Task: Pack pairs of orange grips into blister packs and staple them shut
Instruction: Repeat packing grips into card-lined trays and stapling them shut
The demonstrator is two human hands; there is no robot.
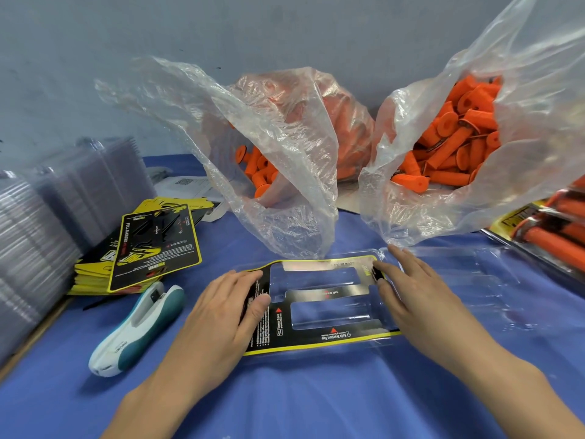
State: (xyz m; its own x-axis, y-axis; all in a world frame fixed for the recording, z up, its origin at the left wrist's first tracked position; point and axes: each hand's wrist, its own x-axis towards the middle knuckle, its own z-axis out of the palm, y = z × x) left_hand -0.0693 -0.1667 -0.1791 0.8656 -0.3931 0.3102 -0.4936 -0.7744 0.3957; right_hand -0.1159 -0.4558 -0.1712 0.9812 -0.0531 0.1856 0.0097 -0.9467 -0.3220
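At the left edge of the blue-covered surface (316,394) you have tall stacks of clear shells (38,236), leaning one against another. Just beside them, toward the middle, lies a pile of black-and-yellow cards (148,251), the top one skewed across the rest. Nearer to you, the white-and-teal stapler (136,327) lies on the cloth, apart from both hands.

Your left hand (218,315) lies palm down on the left end of the blister pack (319,312). Its fingers are straight and close together, and the thumb rests on the printed card (316,335) seated in the tray. The pack lies flat in the middle of the surface, toward the front edge, and the blue cloth shows through its two long pockets.

Behind the pack a clear bag (285,185) stands open, with orange grips (258,175) in its mouth. Your right hand (411,293) presses on the right end of the card, fingers straight and slightly spread.

The pack's clear lid (468,280) lies opened out flat to the right of that hand. Behind the lid a second open bag (538,122) holds a heap of the same grips. At the right edge lie filled packs (550,232) with orange grips inside them, partly cut off by the frame.
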